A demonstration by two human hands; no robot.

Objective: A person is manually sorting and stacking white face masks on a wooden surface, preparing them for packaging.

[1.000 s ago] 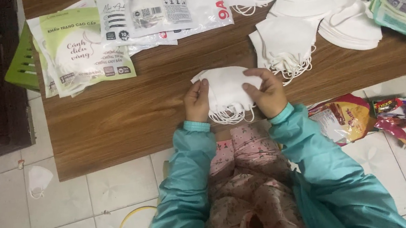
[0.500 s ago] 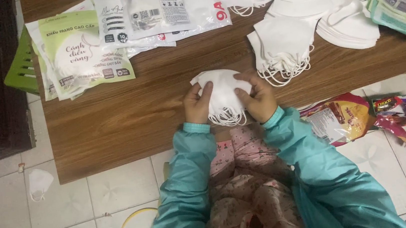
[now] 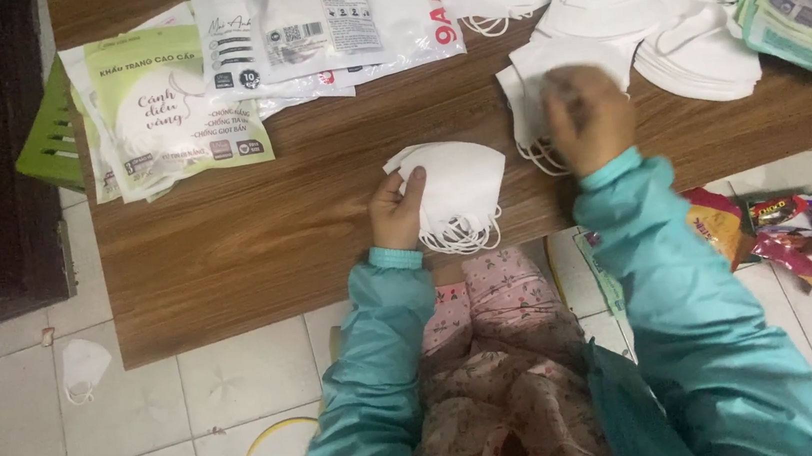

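While the left hand (image 3: 397, 214) is pinching a small stack of white masks (image 3: 455, 193) against the wooden table (image 3: 257, 244), the right hand (image 3: 587, 116) is closing loosely, blurred, over the loose mask pile (image 3: 550, 67) just beyond it, seemingly gathering another; next it needs one mask separated cleanly.

We see a small stack of white face masks (image 3: 457, 187) lying flat near the front edge of the wooden table (image 3: 257, 244), roughly midway along it. The masks are folded, fan-shaped, with their thin white ear loops bunched along the lower side and hanging over the table's front edge. A second, looser pile of white masks (image 3: 565, 65) lies just to the right, further from the front edge, its ear loops trailing toward the front.
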